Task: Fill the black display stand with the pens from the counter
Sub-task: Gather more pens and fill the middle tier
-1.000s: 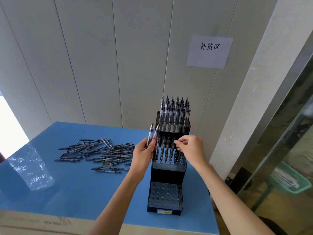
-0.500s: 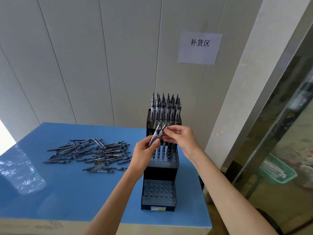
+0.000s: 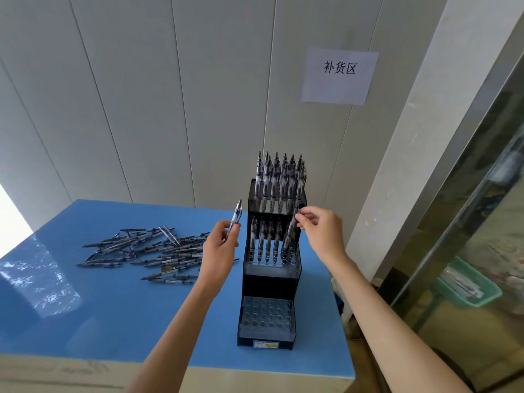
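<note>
Right hand pinches a pen tilted into my stand's middle tier; left hand grips one pen upright.

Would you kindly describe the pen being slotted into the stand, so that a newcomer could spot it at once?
Find the black display stand at the right end of the blue counter and look at its middle tier. The pen is on that tier's right side, top pinched by the right hand. Unlike the upright pens beside it, it leans.
</note>
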